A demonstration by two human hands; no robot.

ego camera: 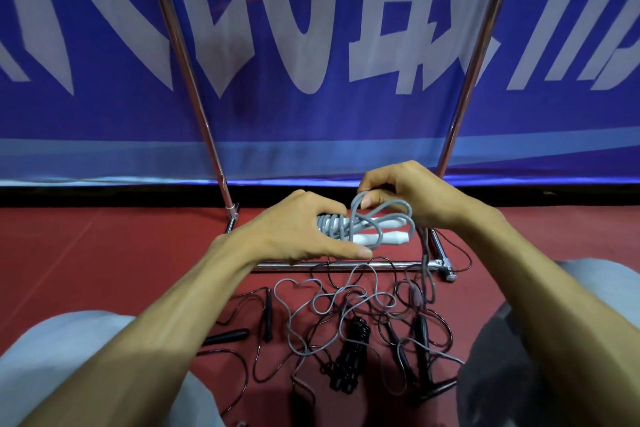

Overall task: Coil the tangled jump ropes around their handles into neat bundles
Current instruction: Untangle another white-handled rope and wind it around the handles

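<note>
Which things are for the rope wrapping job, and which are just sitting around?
For the job: grey jump rope, gripped by the left hand and pinched by the right hand; tangled ropes lying below.
Just there: metal frame, blue banner, red floor.

Single head-worn wide-angle view, looking forward and down, close above left hand [298, 232] and right hand [410, 196], facing blue banner [277, 114]

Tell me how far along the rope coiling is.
Early. No finished bundle shows plainly. In hand: the left hand grips the white handles with grey rope partly wound round them, and the right hand pinches a loose loop. Left: the tangle of grey and black ropes on the floor.
</note>
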